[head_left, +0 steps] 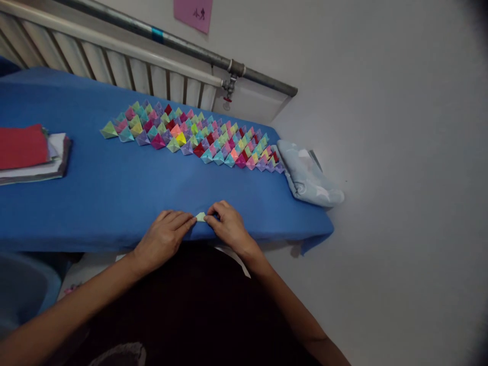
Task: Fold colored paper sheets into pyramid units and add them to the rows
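A small piece of pale green folded paper (201, 217) lies at the front edge of the blue-covered table, between my two hands. My left hand (163, 236) has its fingertips together, pressing on the paper's left end. With thumb and index finger my right hand (229, 223) pinches the right end. Beyond them, several rows of folded paper boats (179, 138) in pink, green, blue, purple, red and yellow stand close together across the table.
At the left lies a stack of paper with a red sheet (23, 147) on top. A folded grey-blue cloth (308, 175) sits at the table's right end against the wall. Behind the table run a radiator (125, 66) and a pipe with a valve (229, 86). A blue basin (26, 290) stands lower left.
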Available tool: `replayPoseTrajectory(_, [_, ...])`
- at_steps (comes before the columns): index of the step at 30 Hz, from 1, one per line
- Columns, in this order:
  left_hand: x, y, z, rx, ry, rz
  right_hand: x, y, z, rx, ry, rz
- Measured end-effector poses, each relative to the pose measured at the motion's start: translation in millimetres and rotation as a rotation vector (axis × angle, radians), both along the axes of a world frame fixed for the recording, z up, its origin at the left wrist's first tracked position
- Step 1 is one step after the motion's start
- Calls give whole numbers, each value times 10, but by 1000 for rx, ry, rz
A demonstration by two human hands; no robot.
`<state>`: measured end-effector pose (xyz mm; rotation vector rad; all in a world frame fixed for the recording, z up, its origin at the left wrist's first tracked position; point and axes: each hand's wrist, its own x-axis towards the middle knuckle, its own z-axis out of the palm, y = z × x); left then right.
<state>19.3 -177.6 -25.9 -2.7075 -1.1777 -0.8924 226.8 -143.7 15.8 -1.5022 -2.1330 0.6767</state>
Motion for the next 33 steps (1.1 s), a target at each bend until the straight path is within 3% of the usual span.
replayPoseTrajectory(12, [53,-47,32,-28,31,52,-71,-7,57,18,-101,-9])
replayPoseTrajectory(19, [60,-58,23,4,14,92,14,54,71,-124,11,-24])
replayPoseTrajectory(33, [67,-53,-15,16,-34,110,22,-11,0,11,22,32])
